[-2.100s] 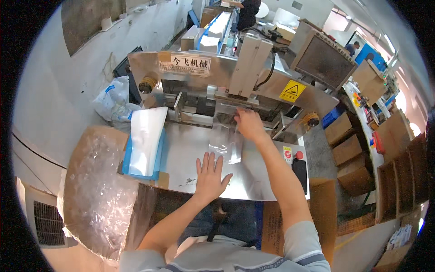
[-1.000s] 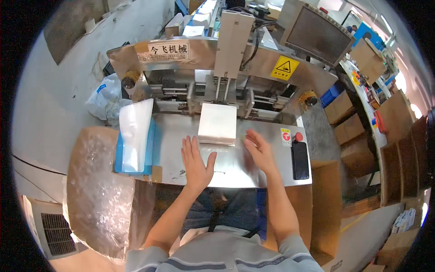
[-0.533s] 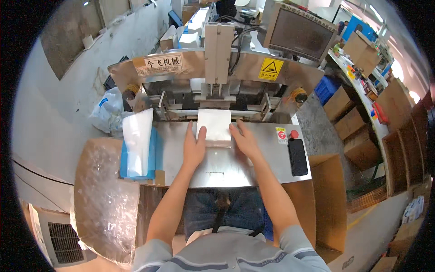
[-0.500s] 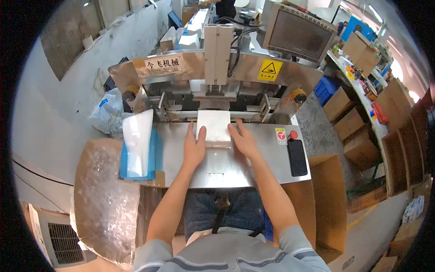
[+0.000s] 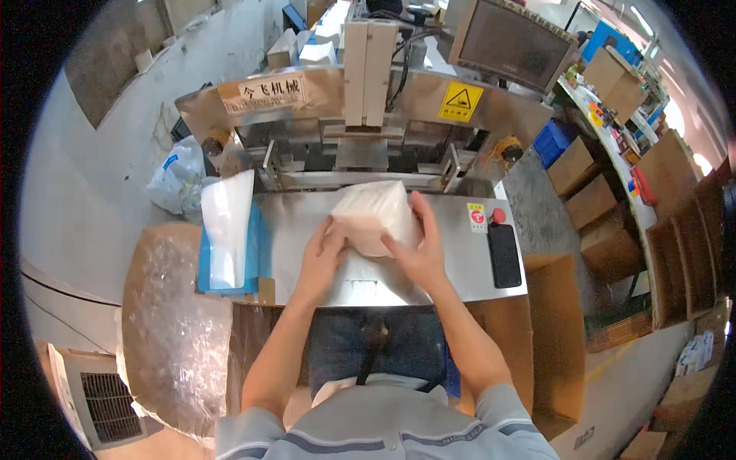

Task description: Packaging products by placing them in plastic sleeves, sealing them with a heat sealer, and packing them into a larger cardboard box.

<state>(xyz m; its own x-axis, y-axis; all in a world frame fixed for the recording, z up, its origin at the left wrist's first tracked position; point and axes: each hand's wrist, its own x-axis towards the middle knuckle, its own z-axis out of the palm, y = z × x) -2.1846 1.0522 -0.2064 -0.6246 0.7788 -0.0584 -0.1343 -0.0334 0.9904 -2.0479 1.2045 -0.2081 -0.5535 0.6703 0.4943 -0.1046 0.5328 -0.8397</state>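
Observation:
A thick white block that looks like a stack of paper tissues (image 5: 372,213) is tilted and turned above the metal work surface (image 5: 295,215). My right hand (image 5: 420,244) grips its right side, with the thumb across the near face and the fingers behind. At the lower left corner, my left hand (image 5: 320,257) presses against it with curled fingers. Behind the stack is the opening of a metal machine (image 5: 363,157). The underside of the stack is hidden.
Flat clear plastic bags (image 5: 226,230) lie on a blue holder (image 5: 261,245) at the left. A black phone (image 5: 504,257) and a red button (image 5: 498,216) are at the right. Cardboard boxes holding plastic (image 5: 180,322) and standing open (image 5: 548,337) flank my legs.
The white stack has turned and tilted, so its side face now shows. My right hand has wrapped round its right side, and my left hand has shifted to its lower left corner.

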